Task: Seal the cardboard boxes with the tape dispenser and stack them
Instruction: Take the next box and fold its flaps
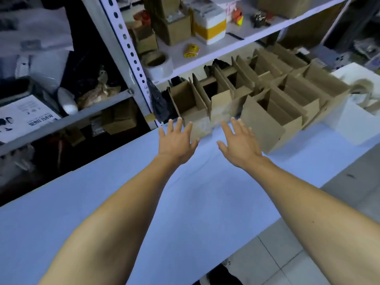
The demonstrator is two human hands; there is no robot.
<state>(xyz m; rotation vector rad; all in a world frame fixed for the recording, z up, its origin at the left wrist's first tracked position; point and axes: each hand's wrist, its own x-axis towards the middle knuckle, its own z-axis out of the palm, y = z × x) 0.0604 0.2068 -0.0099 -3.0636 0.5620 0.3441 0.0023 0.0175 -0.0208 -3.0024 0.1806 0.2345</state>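
Observation:
Several open cardboard boxes (273, 112) with raised flaps stand in rows at the far side of the pale blue table (185, 202), under a shelf. My left hand (176, 140) and my right hand (238, 144) are stretched out above the table, palms down, fingers spread, holding nothing. Their fingertips are just short of the nearest box (200, 122). A tape dispenser or tape roll (363, 87) lies blurred on a white block at the far right.
A metal shelf upright (127, 58) rises left of the boxes. On the white shelf (205, 56) sit a tape roll (157, 61), small cartons and a white-and-yellow box (209, 25). A white foam block (353, 122) is at the right. Tiled floor lies at the lower right.

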